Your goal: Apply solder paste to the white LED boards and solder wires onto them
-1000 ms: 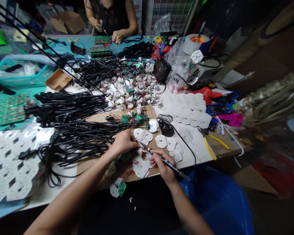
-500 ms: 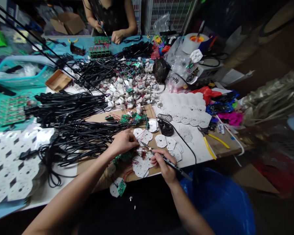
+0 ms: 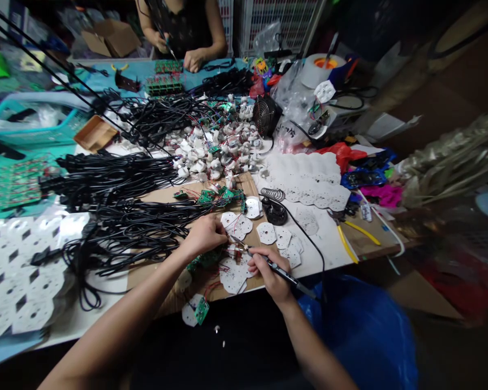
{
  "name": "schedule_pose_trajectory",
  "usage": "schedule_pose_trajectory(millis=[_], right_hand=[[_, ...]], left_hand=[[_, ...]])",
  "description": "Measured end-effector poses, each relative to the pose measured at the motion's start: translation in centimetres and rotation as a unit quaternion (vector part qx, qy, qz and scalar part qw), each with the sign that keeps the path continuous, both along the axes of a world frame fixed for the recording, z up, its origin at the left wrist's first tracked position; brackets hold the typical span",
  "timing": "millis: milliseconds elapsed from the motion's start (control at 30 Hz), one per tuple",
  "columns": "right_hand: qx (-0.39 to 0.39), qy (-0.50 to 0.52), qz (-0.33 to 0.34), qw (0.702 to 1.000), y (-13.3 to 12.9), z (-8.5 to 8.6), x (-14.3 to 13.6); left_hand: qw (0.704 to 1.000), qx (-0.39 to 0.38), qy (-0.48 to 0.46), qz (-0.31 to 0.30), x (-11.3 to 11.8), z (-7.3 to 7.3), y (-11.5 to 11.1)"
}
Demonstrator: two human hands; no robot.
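Note:
My right hand [image 3: 270,271] is closed around a soldering iron [image 3: 287,277], whose tip points up and left toward the fingers of my left hand [image 3: 206,234]. Those fingers are pinched together at thin red wires; what lies between them is too small to name. Below the tip are small white parts and green circuit boards [image 3: 205,260]. White plates with holes [image 3: 232,276] lie under and beside the iron. A white plate with a green board [image 3: 201,310] sits at the table's front edge.
Bundles of black cables [image 3: 126,216] lie left, and white parts [image 3: 215,149] are heaped behind. A coiled iron stand [image 3: 273,203], yellow-handled pliers [image 3: 355,238] and a blue bag [image 3: 361,330] are to the right. Across the table, a person's hands [image 3: 193,59] are near circuit boards.
The soldering iron's tip has shifted slightly left and up, closer to my left fingers. My left hand has barely moved and stays pinched.

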State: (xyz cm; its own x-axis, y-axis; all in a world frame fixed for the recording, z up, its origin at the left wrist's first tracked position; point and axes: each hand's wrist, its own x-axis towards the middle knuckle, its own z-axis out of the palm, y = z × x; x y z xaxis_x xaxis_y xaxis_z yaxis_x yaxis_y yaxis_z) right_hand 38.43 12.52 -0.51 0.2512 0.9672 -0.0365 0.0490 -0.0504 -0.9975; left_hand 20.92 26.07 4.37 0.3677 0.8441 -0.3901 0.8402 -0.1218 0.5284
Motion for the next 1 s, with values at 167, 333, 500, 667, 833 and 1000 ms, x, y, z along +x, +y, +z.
schedule_pose_trajectory(millis=[167,333,500,667,833,1000], right_hand=[[0.001,-0.016,0.007,1.000,-0.1,-0.3,0.0],[0.021,-0.050,0.001,0.999,-0.1,-0.3,-0.2],[0.015,-0.016,0.004,1.000,-0.1,-0.2,-0.1],[-0.001,0.068,-0.040,0.997,-0.3,-0.9,0.3],[0.009,0.111,-0.056,0.992,-0.6,-1.8,0.6],[0.014,0.116,-0.055,0.992,-0.7,-2.3,0.8]], left_hand=[[1.000,-0.001,0.005,0.002,0.0,0.1,0.0],[1.000,0.009,0.004,-0.001,0.0,0.0,0.0],[1.000,0.015,0.008,0.005,0.1,0.0,-0.1],[1.000,0.023,0.001,-0.005,-0.1,-0.2,-0.2],[1.000,0.008,-0.004,-0.006,-0.6,0.1,-0.5],[0.998,-0.014,0.020,-0.063,-1.5,0.5,-0.3]])
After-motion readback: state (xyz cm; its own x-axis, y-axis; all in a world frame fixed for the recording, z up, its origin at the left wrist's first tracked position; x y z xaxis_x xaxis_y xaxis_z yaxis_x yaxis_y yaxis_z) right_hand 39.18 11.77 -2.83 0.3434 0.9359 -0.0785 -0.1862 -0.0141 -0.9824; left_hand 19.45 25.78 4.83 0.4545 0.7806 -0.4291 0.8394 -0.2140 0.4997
